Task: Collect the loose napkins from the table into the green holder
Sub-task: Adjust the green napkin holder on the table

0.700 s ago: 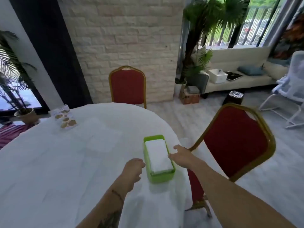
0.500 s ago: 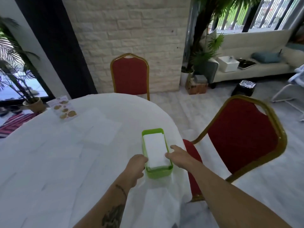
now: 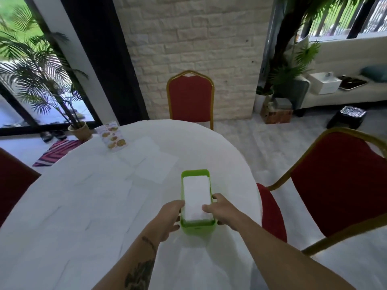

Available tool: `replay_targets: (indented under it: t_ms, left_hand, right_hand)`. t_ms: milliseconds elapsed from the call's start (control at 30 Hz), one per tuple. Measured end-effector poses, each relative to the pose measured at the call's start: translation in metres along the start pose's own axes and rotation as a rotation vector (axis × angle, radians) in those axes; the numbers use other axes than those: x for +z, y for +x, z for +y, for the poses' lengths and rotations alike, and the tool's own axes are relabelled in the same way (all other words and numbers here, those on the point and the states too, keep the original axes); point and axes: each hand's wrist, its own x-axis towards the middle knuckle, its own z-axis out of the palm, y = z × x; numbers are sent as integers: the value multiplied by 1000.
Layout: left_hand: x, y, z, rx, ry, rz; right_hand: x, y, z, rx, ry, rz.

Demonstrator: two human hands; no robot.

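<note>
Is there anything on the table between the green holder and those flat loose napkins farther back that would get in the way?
Nothing visible does. The bare white tablecloth lies between the green plastic holder, gripped by both hands, and the loose white napkins behind it. The printed menu card stands off to the left.

The left hand (image 3: 170, 219) covers the near left wall of the green holder (image 3: 196, 228), and the right hand (image 3: 223, 212) hides its near right wall; fingertip contact on those walls cannot be confirmed, and only the top sheet of the napkin stack (image 3: 196, 198) shows, its depth below the thumbs concealed. Loose napkins (image 3: 152, 164) beyond the fingers are white on the white table (image 3: 62, 216), their edges faint and their count indeterminate. The print on the menu card (image 3: 113, 136) is too small to read, and both forearms and the red chair (image 3: 339, 185) to the right of the fingers are cut by the frame edges.
</note>
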Motion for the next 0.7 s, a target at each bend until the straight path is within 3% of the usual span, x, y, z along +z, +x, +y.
replay_targets:
  t_ms: [467, 567, 700]
  left_hand:
    - [-117, -8, -29, 68, -21, -51]
    - [-144, -10, -39, 153, 91, -87]
    - [-201, -18, -73, 241, 283, -14]
  right_hand:
    - [115, -36, -39, 12, 126, 92]
    - [128, -44, -44, -31, 46, 273]
    - [164, -66, -54, -200, -329, 546]
